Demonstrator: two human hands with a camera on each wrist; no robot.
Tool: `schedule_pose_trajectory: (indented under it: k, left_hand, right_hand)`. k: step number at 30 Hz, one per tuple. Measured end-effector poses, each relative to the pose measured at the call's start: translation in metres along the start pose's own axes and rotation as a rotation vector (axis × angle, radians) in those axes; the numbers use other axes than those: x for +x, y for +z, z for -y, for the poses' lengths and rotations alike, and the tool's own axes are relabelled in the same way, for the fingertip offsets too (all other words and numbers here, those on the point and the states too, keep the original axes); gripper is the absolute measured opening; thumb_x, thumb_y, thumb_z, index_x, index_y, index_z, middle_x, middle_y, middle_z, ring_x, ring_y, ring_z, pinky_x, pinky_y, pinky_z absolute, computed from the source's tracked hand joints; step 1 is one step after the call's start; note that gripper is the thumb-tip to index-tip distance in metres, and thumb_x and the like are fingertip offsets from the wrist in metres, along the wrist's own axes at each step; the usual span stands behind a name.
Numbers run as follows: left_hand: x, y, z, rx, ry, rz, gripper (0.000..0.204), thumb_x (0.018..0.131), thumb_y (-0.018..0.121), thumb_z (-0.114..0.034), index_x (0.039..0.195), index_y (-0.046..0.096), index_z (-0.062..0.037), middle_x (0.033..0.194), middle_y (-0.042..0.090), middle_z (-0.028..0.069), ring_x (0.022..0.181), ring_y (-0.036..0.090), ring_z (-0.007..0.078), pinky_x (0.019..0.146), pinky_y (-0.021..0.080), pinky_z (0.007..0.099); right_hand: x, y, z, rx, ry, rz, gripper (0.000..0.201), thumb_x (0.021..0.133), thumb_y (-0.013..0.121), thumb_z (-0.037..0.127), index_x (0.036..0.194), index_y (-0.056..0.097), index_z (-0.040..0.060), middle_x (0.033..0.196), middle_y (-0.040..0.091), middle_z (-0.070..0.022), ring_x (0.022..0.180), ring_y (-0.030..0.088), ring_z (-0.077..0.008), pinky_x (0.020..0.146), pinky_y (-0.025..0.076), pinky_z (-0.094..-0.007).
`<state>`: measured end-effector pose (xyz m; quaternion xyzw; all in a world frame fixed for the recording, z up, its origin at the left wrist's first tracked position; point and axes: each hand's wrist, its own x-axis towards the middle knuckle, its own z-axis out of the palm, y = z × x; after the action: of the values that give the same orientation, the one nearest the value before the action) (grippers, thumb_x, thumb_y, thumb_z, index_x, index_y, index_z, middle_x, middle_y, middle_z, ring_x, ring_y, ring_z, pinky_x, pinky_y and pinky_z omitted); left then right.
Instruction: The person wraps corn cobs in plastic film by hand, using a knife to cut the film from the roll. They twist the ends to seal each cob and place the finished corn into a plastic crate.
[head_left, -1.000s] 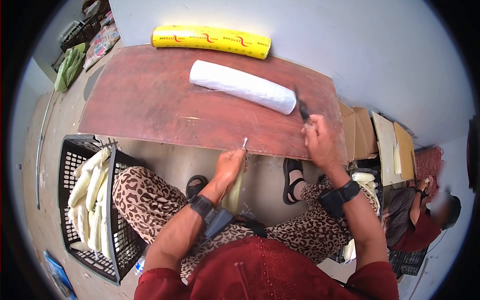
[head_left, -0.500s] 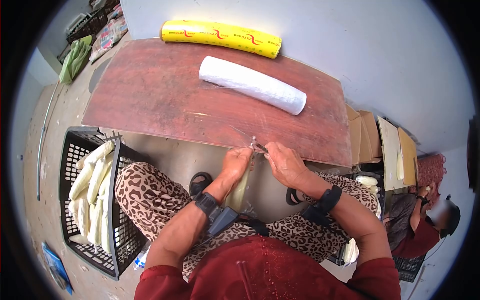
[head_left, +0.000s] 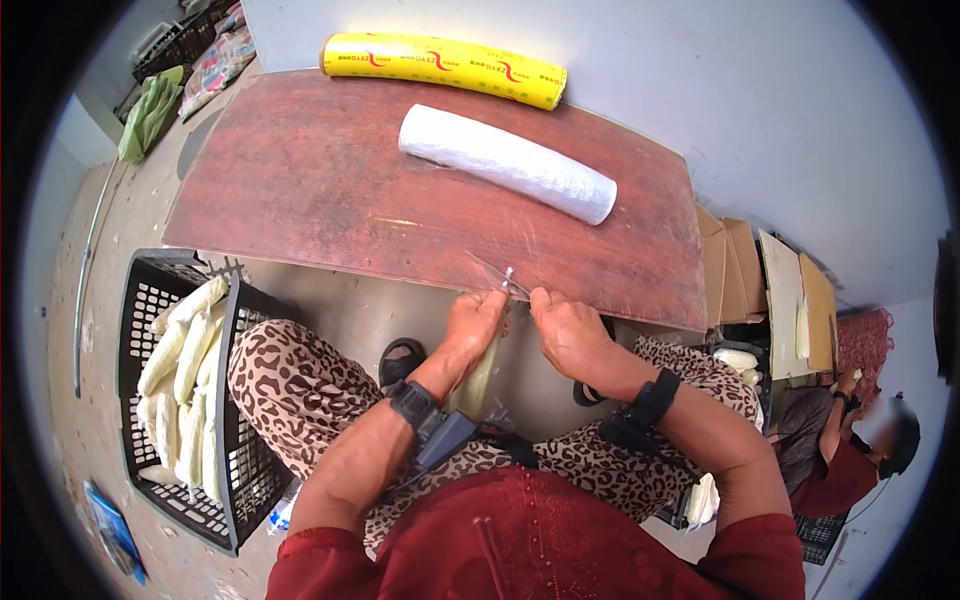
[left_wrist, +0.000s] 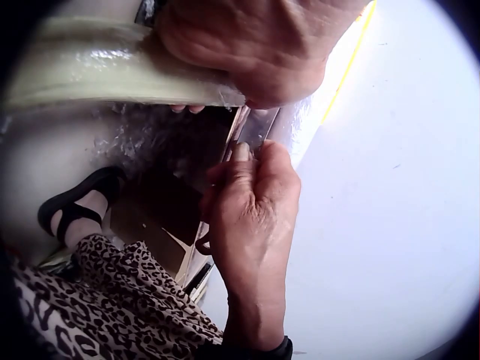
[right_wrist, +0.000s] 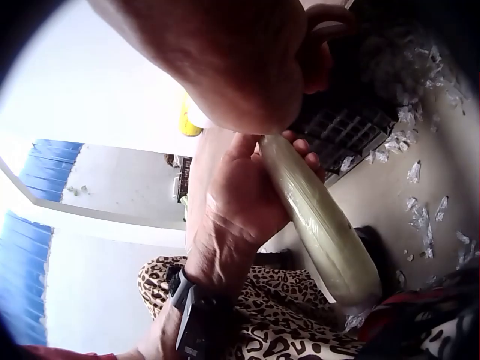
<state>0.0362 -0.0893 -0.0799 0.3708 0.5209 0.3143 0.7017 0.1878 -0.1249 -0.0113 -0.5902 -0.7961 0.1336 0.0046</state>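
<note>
My left hand grips a film-wrapped ear of corn, pale green and smooth, by its upper end, just below the near table edge. A twisted tail of clear film sticks up above that hand. In my right hand is a pair of scissors, the blades spread around the film tail close over the table edge. The handle is mostly covered by the fingers; a loop of it shows in the left wrist view. A white roll of clear film lies on the reddish table.
A yellow printed roll lies along the table's back edge by the wall. At the left, a black crate holds several wrapped ears. Cardboard stands at the right, with another person seated beyond. Film scraps litter the floor.
My right hand has come left from beside the white roll's end, bringing the scissors to the film tail. The left hand keeps its grip on the ear of corn.
</note>
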Motion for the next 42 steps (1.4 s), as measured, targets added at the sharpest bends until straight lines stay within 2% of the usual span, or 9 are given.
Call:
schedule_pose_trajectory:
  k: [3, 9, 12, 15, 18, 24, 30, 36, 42]
  left_hand:
    - [0.001, -0.001, 0.001, 0.016, -0.005, -0.006, 0.031, 0.091, 0.055, -0.028, 0.075, 0.060, -0.0012, 0.067, 0.059, 0.0068, 0.058, 0.055, 0.0145, 0.054, 0.046, 0.0294]
    - [-0.003, -0.003, -0.002, 0.061, -0.019, -0.015, 0.032, 0.091, 0.057, -0.029, 0.073, 0.060, -0.0032, 0.067, 0.059, 0.0058, 0.058, 0.055, 0.0144, 0.054, 0.045, 0.0302]
    - [-0.002, -0.006, 0.000, 0.067, -0.006, -0.001, 0.032, 0.091, 0.057, -0.031, 0.073, 0.060, -0.0039, 0.067, 0.059, 0.0056, 0.059, 0.055, 0.0145, 0.055, 0.046, 0.0302]
    - [-0.006, -0.007, -0.002, 0.095, 0.011, -0.014, 0.033, 0.091, 0.058, -0.032, 0.074, 0.060, -0.0037, 0.067, 0.059, 0.0057, 0.060, 0.056, 0.0146, 0.055, 0.046, 0.0296]
    - [-0.005, -0.007, -0.002, 0.090, 0.004, -0.005, 0.034, 0.091, 0.058, -0.033, 0.075, 0.060, -0.0033, 0.068, 0.059, 0.0059, 0.060, 0.056, 0.0147, 0.056, 0.047, 0.0288]
    - [-0.004, -0.006, 0.000, 0.073, 0.017, 0.008, 0.033, 0.091, 0.058, -0.032, 0.074, 0.060, -0.0043, 0.068, 0.060, 0.0056, 0.059, 0.056, 0.0137, 0.054, 0.046, 0.0291]
    - [0.000, -0.006, 0.001, 0.091, -0.001, 0.021, 0.033, 0.092, 0.057, -0.031, 0.072, 0.060, -0.0056, 0.066, 0.059, 0.0040, 0.057, 0.054, 0.0123, 0.053, 0.045, 0.0277]
    - [-0.003, -0.004, -0.001, 0.062, 0.017, 0.018, 0.032, 0.092, 0.056, -0.030, 0.072, 0.060, -0.0050, 0.066, 0.059, 0.0041, 0.057, 0.054, 0.0121, 0.054, 0.045, 0.0272]
    - [0.000, -0.006, 0.002, 0.093, 0.027, 0.045, 0.034, 0.092, 0.055, -0.031, 0.072, 0.060, -0.0041, 0.066, 0.059, 0.0042, 0.057, 0.054, 0.0125, 0.054, 0.044, 0.0284]
  right_hand:
    - [-0.009, -0.002, -0.004, -0.057, -0.070, -0.028, 0.014, 0.082, 0.051, 0.002, 0.093, 0.045, -0.0018, 0.083, 0.061, -0.0228, 0.073, 0.065, -0.0394, 0.062, 0.053, -0.0473]
    - [-0.030, 0.002, -0.014, -0.023, -0.043, -0.015, 0.015, 0.082, 0.049, 0.001, 0.096, 0.043, -0.0016, 0.084, 0.060, -0.0230, 0.073, 0.064, -0.0402, 0.062, 0.052, -0.0475]
    - [-0.041, -0.003, -0.021, 0.039, 0.042, 0.060, 0.016, 0.081, 0.049, -0.001, 0.096, 0.044, 0.0000, 0.087, 0.058, -0.0246, 0.077, 0.061, -0.0442, 0.067, 0.049, -0.0522]
    - [-0.045, -0.003, -0.022, 0.025, 0.057, 0.059, 0.016, 0.081, 0.049, -0.001, 0.096, 0.044, 0.0003, 0.085, 0.059, -0.0247, 0.078, 0.062, -0.0442, 0.068, 0.050, -0.0519]
    - [-0.043, -0.007, -0.024, -0.025, 0.036, 0.099, 0.015, 0.081, 0.051, 0.000, 0.094, 0.043, -0.0004, 0.085, 0.062, -0.0233, 0.077, 0.065, -0.0408, 0.066, 0.052, -0.0498]
    - [-0.039, -0.014, -0.015, 0.108, 0.069, 0.018, 0.012, 0.087, 0.051, 0.005, 0.095, 0.045, -0.0008, 0.085, 0.062, -0.0245, 0.077, 0.063, -0.0431, 0.068, 0.051, -0.0507]
    - [-0.013, -0.003, -0.006, 0.131, 0.003, -0.027, 0.013, 0.090, 0.053, 0.008, 0.096, 0.045, -0.0012, 0.086, 0.061, -0.0261, 0.078, 0.061, -0.0459, 0.067, 0.048, -0.0519]
    - [-0.002, 0.005, -0.006, 0.065, -0.006, -0.015, 0.013, 0.091, 0.052, 0.008, 0.094, 0.045, -0.0023, 0.086, 0.061, -0.0274, 0.076, 0.061, -0.0459, 0.065, 0.048, -0.0523]
    - [-0.004, 0.009, -0.001, 0.078, -0.013, -0.048, 0.011, 0.087, 0.050, 0.002, 0.095, 0.045, -0.0019, 0.087, 0.060, -0.0281, 0.077, 0.061, -0.0463, 0.066, 0.049, -0.0520]
